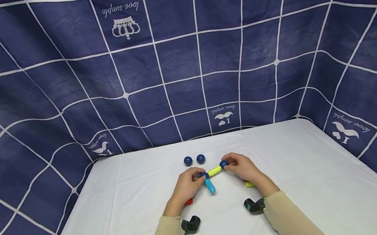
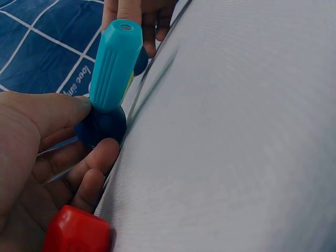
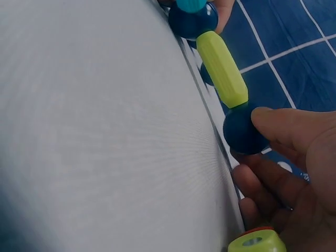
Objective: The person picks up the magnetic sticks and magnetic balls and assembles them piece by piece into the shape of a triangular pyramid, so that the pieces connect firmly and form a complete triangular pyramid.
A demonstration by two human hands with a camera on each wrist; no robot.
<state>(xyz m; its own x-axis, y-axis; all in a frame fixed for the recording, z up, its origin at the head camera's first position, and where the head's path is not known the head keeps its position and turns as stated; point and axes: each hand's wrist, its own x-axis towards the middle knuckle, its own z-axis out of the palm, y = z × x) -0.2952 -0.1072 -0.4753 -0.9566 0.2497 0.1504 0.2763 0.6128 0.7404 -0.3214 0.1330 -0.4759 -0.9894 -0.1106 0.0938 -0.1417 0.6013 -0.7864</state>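
My left hand (image 1: 188, 183) pinches a dark blue ball (image 2: 103, 126) between thumb and fingers. A light blue rod (image 1: 210, 186) with a small hole in its end joins that ball and points toward me. From the same ball a yellow-green rod (image 3: 222, 69) runs right to a second dark blue ball (image 3: 243, 128). My right hand (image 1: 241, 166) pinches this second ball with thumb and fingers. In the left wrist view a red piece (image 2: 77, 231) lies just under the left hand. A yellow-green piece (image 3: 257, 241) with a red part behind it sits under the right hand.
Two loose dark blue balls (image 1: 188, 161) stand side by side on the white-covered table (image 1: 140, 189), beyond the left hand. A dark blue curtain (image 1: 179, 58) with white grid lines encloses the back and sides. Black wrist cameras (image 1: 191, 224) sit by both sleeves.
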